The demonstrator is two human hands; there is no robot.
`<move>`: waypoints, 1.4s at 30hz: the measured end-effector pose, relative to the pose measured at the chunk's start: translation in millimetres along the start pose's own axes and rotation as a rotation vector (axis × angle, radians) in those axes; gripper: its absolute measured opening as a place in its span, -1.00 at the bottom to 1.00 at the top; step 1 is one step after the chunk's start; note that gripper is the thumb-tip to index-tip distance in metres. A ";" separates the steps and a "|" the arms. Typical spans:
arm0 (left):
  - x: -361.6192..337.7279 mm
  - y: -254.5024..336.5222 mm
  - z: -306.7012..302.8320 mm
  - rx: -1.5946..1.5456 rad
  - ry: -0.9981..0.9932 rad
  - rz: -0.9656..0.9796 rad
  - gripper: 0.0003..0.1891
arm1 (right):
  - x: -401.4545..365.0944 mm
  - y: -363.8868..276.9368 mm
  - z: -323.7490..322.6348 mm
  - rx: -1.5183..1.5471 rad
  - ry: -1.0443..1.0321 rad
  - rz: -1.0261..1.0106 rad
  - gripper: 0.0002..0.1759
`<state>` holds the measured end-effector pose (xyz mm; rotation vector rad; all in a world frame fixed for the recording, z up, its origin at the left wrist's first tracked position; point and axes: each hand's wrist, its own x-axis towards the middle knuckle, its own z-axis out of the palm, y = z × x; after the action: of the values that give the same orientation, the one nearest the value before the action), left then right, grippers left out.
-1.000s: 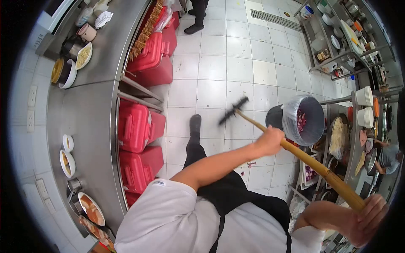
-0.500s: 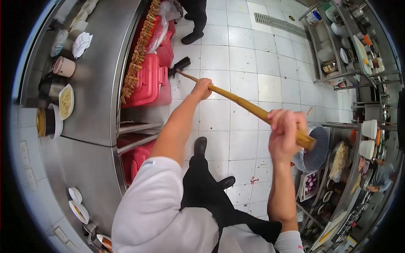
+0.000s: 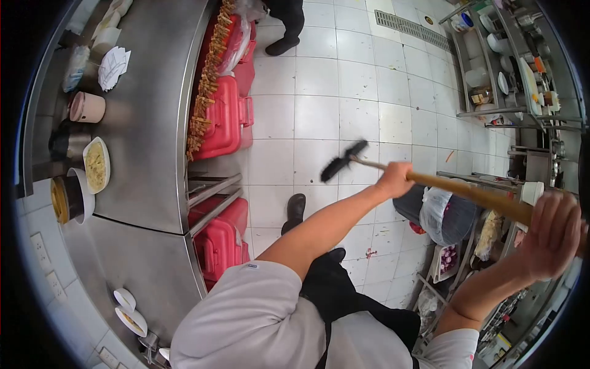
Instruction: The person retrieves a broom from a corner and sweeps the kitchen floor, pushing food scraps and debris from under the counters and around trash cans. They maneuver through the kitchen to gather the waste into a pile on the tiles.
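I hold a broom with a black bristle head point(image 3: 343, 161) and a long bamboo-like handle point(image 3: 467, 190). My left hand point(image 3: 395, 179) is wrapped round the lower part of the handle, near the middle of the aisle. Out at the right, my right hand point(image 3: 550, 237) is closed round the handle's upper end and slightly blurred. The bristles are over the white tiled floor point(image 3: 316, 117), ahead of my feet. Small scraps and dark specks lie on the tiles.
Red plastic boxes point(image 3: 221, 120) stand under the steel counter point(image 3: 150, 147) on the left. A lined dark bin point(image 3: 439, 215) and a tray of purple onions point(image 3: 447, 261) are at the right, beside shelving. Another person's shoe point(image 3: 281, 47) is up the aisle.
The broom head has swung from beside the red boxes toward the middle of the aisle. Both my hands have moved right with the handle, the right one reaching further out.
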<state>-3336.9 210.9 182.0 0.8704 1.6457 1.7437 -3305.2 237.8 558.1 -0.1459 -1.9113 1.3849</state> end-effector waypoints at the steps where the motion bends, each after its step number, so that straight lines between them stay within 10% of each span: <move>1: -5.3 1.4 8.7 0.061 -0.111 0.048 -0.86 | -9.0 -12.3 -6.8 -0.026 -0.024 -0.042 -0.70; 9: -93.5 111.1 -3.2 -0.008 -0.111 0.191 -0.68 | -59.7 -122.9 -64.3 0.476 -0.492 -0.194 -0.68; 16: -111.4 -31.8 -72.7 0.645 0.299 0.125 -0.61 | -152.1 54.4 -103.7 0.468 0.232 0.223 -0.71; 18: -121.7 -76.6 -93.3 0.725 0.150 0.065 -0.58 | -176.2 66.5 -58.2 0.445 0.287 0.305 -0.70; 31: -217.0 -6.2 238.5 0.022 -0.252 -0.006 -0.93 | -220.3 -98.1 -198.6 0.085 -0.008 0.023 -0.70; 36: -219.3 49.9 259.6 0.024 -0.537 0.078 -0.93 | -245.2 -162.7 -230.5 -0.081 -0.067 -0.043 -0.81; 42: -145.8 83.1 181.8 0.180 -0.410 0.252 -0.90 | -230.0 -192.5 -254.9 0.072 -0.120 -0.123 -0.69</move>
<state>-3102.0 203.1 259.6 1.4659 1.4770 1.4573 -2919.9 241.3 638.5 0.0900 -1.9302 1.4036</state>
